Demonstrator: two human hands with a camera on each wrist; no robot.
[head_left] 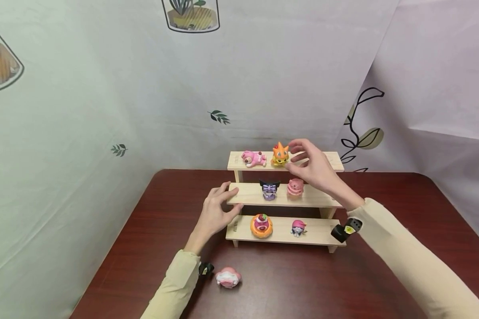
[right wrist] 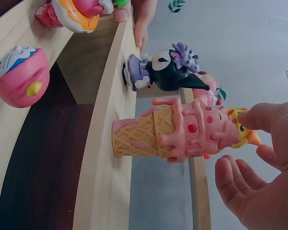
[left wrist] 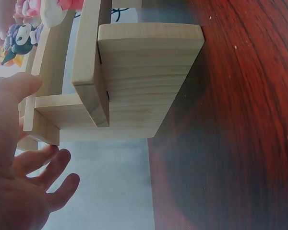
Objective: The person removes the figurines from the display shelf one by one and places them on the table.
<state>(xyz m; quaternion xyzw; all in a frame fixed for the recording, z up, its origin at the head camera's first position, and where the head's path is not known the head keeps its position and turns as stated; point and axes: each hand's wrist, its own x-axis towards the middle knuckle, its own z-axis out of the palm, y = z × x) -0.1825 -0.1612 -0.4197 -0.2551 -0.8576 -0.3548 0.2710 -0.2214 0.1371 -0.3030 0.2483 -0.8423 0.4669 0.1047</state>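
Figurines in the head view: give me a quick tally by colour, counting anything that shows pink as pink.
Pink showing: 5 (bear, ice-cream cone, orange-ringed figurine, pink-capped figurine, pink-and-white figurine)
Black-and-purple figurine: 1
Orange-and-yellow figurine: 1
Total: 7
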